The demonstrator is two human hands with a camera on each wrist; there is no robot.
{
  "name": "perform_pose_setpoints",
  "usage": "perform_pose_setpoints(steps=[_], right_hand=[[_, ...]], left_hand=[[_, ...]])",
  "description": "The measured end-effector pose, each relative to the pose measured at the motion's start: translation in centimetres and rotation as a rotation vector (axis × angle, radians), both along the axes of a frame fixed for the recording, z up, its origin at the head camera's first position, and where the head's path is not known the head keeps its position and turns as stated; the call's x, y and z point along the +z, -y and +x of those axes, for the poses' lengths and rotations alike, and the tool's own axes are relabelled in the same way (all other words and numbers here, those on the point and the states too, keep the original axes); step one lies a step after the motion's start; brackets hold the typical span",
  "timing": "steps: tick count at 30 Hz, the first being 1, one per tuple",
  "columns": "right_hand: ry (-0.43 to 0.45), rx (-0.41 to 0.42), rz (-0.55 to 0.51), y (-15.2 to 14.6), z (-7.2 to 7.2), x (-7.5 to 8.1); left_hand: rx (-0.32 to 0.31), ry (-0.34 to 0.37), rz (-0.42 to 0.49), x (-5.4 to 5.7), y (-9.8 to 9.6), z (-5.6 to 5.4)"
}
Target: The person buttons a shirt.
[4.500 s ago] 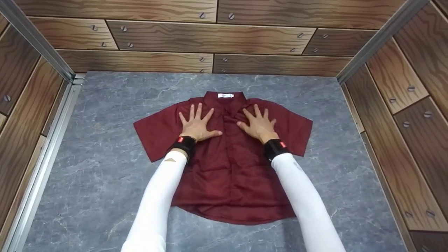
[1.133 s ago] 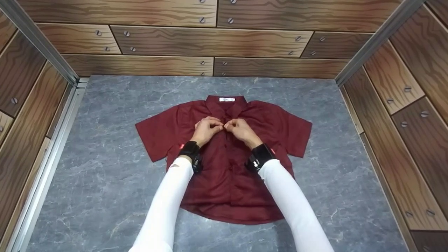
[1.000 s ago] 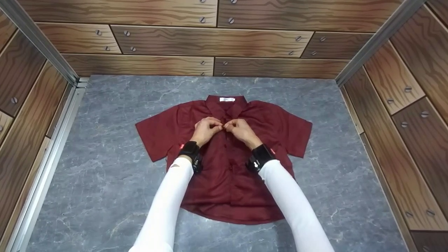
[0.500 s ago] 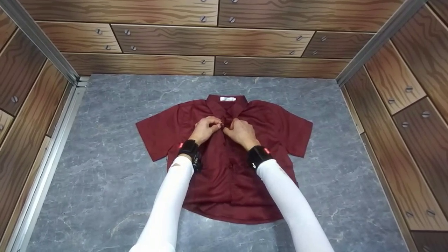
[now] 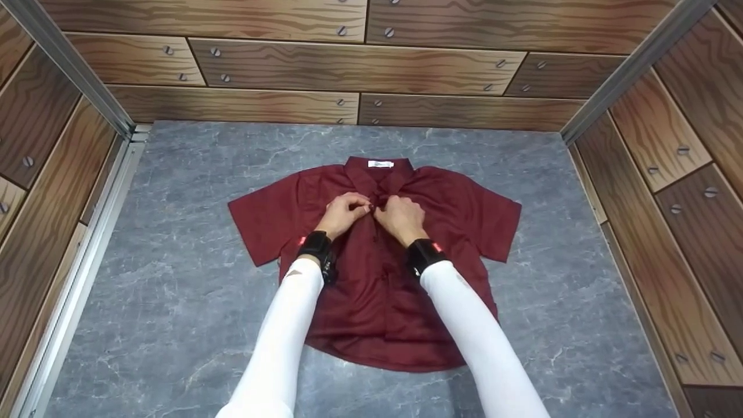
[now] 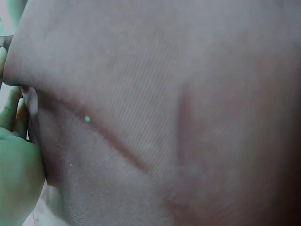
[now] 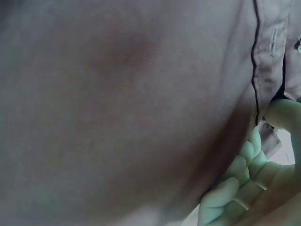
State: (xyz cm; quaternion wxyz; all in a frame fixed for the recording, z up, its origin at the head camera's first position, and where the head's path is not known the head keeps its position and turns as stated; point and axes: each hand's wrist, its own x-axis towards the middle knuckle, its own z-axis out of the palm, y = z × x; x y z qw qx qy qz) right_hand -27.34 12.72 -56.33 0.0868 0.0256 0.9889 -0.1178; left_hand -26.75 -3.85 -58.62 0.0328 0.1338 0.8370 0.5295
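Note:
A dark red short-sleeved shirt (image 5: 354, 307) lies front up, its collar (image 5: 400, 174) away from me and a white label (image 5: 381, 164) inside the neck. Just below the collar, my left hand (image 5: 342, 216) pinches the front opening between thumb and forefinger. My right hand (image 5: 401, 219) grips the opposite edge, thumb close to the left fingertips. In the right wrist view, a buttonhole (image 7: 274, 41) shows on the placket, and the fingers (image 7: 225, 193) are curled against the cloth edge. Cloth fills most of the left wrist view; fingertips are partly hidden there.
The shirt lies on a grey marble-patterned surface (image 5: 174, 232). Wood-patterned panels (image 5: 278, 64) stand at the back and both sides, with a metal rail (image 5: 81, 255) along the left edge. Black wrist straps (image 5: 315, 247) sit over white sleeves (image 5: 284, 331).
Both hands lay spread flat on the chest 4.5 s ago; they have since met at the front opening. Over the last second the right fingers have curled further under, while the left pinch stayed put.

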Motion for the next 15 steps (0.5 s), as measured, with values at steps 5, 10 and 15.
perform_pose_setpoints(steps=[5,10,15], right_hand=[[-0.048,0.000,-0.044,-0.4,0.2,0.3],[-0.076,-0.056,-0.182,-1.0,0.4,0.8],[-0.061,-0.110,-0.330,-1.7,0.7,1.1]], left_hand=[[-0.007,-0.006,-0.018,0.0,-0.1,-0.1],[-0.008,-0.014,-0.036,0.0,-0.1,-0.1],[-0.024,-0.028,-0.042,-0.1,-0.3,0.0]])
